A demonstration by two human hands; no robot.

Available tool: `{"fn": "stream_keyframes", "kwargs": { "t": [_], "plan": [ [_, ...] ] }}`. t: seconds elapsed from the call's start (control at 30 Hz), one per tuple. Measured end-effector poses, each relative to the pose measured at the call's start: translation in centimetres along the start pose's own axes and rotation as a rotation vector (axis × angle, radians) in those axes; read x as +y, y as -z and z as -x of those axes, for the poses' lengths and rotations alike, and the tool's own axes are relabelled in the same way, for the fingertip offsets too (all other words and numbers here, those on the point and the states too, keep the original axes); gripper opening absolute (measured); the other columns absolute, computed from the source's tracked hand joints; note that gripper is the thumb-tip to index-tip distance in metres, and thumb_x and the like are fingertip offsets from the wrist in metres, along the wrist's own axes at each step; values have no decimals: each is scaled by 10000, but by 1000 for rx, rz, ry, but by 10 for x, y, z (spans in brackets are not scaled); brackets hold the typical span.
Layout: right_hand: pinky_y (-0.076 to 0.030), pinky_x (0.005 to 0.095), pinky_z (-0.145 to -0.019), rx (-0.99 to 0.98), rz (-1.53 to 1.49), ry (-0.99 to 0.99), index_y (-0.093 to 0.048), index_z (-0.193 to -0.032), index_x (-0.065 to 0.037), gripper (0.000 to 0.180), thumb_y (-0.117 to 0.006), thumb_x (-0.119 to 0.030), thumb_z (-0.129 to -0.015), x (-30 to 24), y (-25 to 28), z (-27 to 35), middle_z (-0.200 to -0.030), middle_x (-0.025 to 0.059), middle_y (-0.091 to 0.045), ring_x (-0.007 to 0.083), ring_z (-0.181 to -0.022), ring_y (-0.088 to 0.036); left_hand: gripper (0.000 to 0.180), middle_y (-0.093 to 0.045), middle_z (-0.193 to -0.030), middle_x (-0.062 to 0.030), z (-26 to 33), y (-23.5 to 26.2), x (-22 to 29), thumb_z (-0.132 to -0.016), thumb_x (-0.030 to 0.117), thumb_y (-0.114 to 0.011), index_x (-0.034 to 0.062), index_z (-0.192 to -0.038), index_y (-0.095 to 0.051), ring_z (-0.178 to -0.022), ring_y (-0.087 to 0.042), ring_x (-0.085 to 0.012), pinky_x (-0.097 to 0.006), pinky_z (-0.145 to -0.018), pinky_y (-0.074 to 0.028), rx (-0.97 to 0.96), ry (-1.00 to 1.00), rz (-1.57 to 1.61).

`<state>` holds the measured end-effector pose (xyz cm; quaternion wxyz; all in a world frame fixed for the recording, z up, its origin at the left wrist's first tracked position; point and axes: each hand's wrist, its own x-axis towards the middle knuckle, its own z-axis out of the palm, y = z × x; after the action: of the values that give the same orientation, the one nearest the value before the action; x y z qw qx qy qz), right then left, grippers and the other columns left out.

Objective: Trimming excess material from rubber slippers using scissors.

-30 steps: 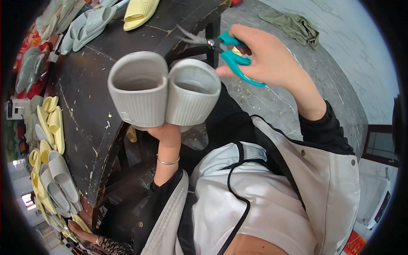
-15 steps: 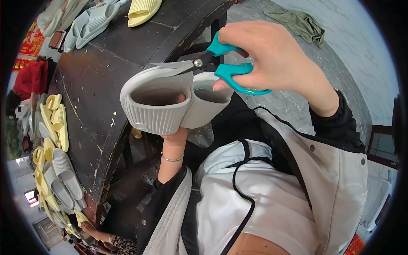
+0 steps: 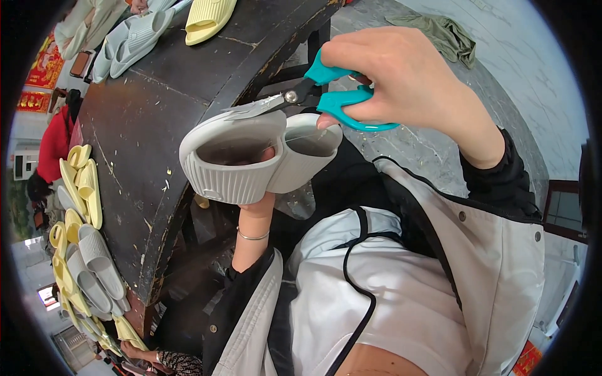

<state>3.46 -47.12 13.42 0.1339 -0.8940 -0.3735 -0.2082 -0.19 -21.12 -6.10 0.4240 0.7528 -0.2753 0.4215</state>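
A pair of grey ribbed slippers (image 3: 235,180) is held side by side with their openings toward me. My left hand (image 3: 258,203) grips them from below, and a fingertip shows inside the nearer-left slipper; the rest of its fingers are hidden. Scissors (image 3: 342,108) with teal handles are in my right hand (image 3: 401,81), its thumb and fingers through the loops. Their dark blades lie along the upper rim of the left slipper's sole, looking closed or nearly so. Pale bits cling to the blades.
A worn dark table (image 3: 141,119) stands at the left, scattered with pale scraps. Grey slippers (image 3: 100,260) and yellow slippers (image 3: 81,182) line its far-left side. A single yellow slipper (image 3: 210,20) lies at the top. Another person's hand (image 3: 130,351) touches a yellow slipper at lower left.
The slippers have tipped and dropped slightly. The scissors' blades have come closer together and sit along the sole rim. The person in red at the far left has bent lower.
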Motion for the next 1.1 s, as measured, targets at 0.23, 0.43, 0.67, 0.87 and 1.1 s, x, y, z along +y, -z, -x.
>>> {"fn": "stream_keyframes", "kwargs": {
  "t": [0.23,0.43,0.67,0.87,1.1],
  "plan": [
    [-481,402,-580,-54,16,-14,-584,-843,-92,353,-770,-362,-711,3,4,-1,-707,70,-596,290,-720,-644,621,-575,-1292,-138,3,0,0,-812,-47,-736,145,-1362,-521,-1109,-607,-292,-416,-909,-529,1,16,40],
    [-427,373,-579,1,-151,-101,-570,-921,-74,480,-848,-365,-659,5,3,-1,-778,76,-563,306,-706,-565,610,-559,-1308,-139,-2,1,6,-817,-54,-726,150,-1353,-519,-1106,-602,-291,-422,-916,-529,-31,167,231],
    [-443,384,-614,29,-110,69,-564,-935,-70,521,-844,-406,-653,3,-7,-1,-817,79,-573,314,-744,-577,611,-553,-1318,-140,3,0,2,-822,-51,-722,150,-1359,-510,-1106,-603,-300,-425,-915,-530,-14,86,46],
    [-446,393,-608,31,-52,71,-565,-926,-79,502,-825,-420,-665,2,-9,0,-794,69,-575,308,-726,-578,610,-553,-1320,-138,6,-1,0,-825,-47,-721,153,-1362,-509,-1111,-603,-296,-420,-915,-530,-16,90,15],
    [-477,395,-604,9,31,61,-564,-867,-95,402,-784,-389,-705,1,-4,-3,-753,56,-595,286,-729,-623,570,-564,-1302,-140,12,0,-3,-845,-10,-715,127,-1358,-508,-1108,-602,-290,-421,-931,-522,-2,298,322]
  ]
}}
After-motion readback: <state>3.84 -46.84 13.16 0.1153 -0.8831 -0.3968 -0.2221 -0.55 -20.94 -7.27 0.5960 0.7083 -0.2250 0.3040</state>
